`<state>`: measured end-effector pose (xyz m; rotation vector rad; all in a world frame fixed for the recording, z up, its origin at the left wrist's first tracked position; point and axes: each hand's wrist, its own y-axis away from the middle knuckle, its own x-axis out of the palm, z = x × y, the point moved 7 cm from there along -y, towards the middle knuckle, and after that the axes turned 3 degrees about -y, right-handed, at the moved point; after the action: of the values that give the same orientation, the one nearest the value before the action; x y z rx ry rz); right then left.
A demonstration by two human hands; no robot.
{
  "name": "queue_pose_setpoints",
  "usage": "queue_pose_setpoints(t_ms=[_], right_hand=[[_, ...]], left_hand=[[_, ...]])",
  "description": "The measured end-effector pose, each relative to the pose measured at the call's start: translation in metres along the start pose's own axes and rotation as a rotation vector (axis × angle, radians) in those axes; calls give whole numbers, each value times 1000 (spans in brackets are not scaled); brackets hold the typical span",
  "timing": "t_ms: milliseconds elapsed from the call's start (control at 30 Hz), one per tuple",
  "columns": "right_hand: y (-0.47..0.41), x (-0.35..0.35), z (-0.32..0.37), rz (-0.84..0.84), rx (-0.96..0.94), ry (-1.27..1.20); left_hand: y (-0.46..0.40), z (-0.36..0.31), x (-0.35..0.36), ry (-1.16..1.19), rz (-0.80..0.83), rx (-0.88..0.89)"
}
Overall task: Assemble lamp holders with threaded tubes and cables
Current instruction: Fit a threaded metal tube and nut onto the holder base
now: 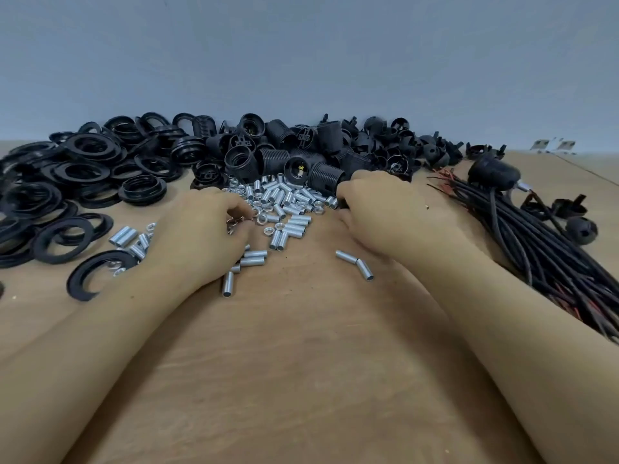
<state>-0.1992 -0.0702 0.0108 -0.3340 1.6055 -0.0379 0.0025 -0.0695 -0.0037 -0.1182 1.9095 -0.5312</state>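
step: picking parts | left hand (204,229) grip: fingers curled, pinching a small nut, likely for a tube | right hand (378,209) grip: closed on a black lamp holder part (343,204), mostly hidden | threaded tubes (284,202) heaped between both grips | cables (536,242) right of the right grip, on the table (318,363)
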Motion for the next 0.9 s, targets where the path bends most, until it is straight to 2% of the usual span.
queue_pose_setpoints(t_ms=[100,267,333,400,500,533,633,667,800,900], right_hand=[[3,-1,-17,-70,24,-171],[19,-33,-25,-405,7,-537],[24,-38,-20,-442,8,-669],[21,-29,-15,-353,23,-612],[16,-3,-8,-117,67,-294],[16,0,-5,-96,70,-274],[17,-16,18,-284,-75,-356],[17,-19,29,-295,-137,-387],[15,4,58,-20,-224,-317],[15,1,56,-17,-245,-244]], left_hand=[[-1,2,-3,23,-11,-22],[-1,0,-3,21,-25,-18],[-2,1,-2,9,-16,-21],[-4,1,-1,-4,7,-24],[-3,0,-4,4,6,-43],[-2,0,-5,14,-3,-49],[-1,-3,-10,43,-66,-53],[-1,-3,-12,71,-95,-60],[1,-6,-19,288,-170,-69],[4,-12,-20,460,-172,-9]])
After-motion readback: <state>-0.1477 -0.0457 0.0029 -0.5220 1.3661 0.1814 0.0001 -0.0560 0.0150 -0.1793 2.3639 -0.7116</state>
